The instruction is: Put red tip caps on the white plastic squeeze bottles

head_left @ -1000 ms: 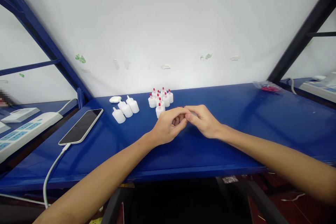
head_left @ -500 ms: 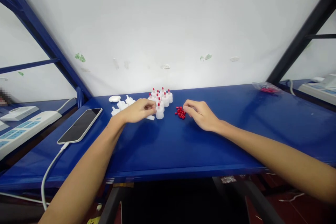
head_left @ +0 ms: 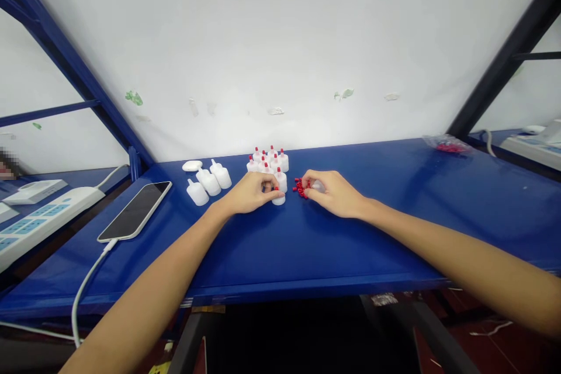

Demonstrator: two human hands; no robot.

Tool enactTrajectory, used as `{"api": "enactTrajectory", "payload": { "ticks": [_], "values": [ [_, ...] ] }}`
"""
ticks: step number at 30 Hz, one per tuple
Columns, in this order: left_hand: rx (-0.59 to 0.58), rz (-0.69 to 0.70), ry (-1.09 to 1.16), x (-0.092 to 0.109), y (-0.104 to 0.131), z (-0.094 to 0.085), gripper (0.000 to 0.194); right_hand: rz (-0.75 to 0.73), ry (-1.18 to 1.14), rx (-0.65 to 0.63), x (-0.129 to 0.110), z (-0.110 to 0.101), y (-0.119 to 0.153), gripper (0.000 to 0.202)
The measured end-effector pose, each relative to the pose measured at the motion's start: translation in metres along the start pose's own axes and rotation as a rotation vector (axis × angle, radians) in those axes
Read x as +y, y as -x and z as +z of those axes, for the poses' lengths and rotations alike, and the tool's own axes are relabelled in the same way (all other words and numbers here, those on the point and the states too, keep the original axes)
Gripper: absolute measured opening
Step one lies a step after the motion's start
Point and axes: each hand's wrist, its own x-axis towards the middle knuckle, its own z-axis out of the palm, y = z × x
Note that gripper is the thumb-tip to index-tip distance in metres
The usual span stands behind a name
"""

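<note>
My left hand (head_left: 256, 191) is closed, with thumb and fingers at a small white squeeze bottle (head_left: 279, 200) with a red tip. It stands at the front of a group of similar red-tipped bottles (head_left: 283, 162), partly hidden by my fingers. My right hand (head_left: 335, 191) is curled at a small pile of red caps (head_left: 300, 187), thumb and forefinger over its right side. Inside its curl shows a whitish translucent piece (head_left: 319, 186), mostly hidden. Whether a red cap sits between the fingertips is not clear. Several uncapped white bottles (head_left: 208, 182) lie left of my left hand.
A white oval case (head_left: 191, 165) lies behind the uncapped bottles. On the left are a phone (head_left: 135, 212) with a charging cable and a power strip (head_left: 44, 219). A clear bag with red pieces (head_left: 451, 146) rests at the back right. A white wall stands behind the blue table (head_left: 272, 263).
My left hand has moved right, away from the uncapped bottles, to a red-tipped bottle. My right hand has shifted slightly left over the caps, and a whitish piece now shows in it.
</note>
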Motion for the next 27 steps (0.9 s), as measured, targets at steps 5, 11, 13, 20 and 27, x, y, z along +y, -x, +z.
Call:
{"api": "enactTrajectory", "payload": {
  "ticks": [5,11,13,20,27],
  "values": [
    [0.180,-0.064,-0.232,0.001,-0.004,0.018,0.025,0.004,0.017,0.026,0.004,0.000,-0.002,0.019],
    [0.096,-0.017,-0.369,0.006,-0.002,0.021,0.034,0.148,-0.155,0.204,0.014,0.000,-0.008,0.025],
    [0.100,-0.009,-0.425,0.010,-0.001,0.021,0.033,0.198,-0.238,0.233,0.018,0.000,-0.011,0.028],
    [0.017,0.045,-0.638,0.023,-0.002,0.032,0.039,0.211,-0.446,0.164,0.016,0.000,-0.011,0.017],
    [-0.076,0.027,-0.679,0.027,-0.004,0.037,0.038,0.085,-0.418,0.089,0.006,-0.002,-0.005,0.017]
  ]
}}
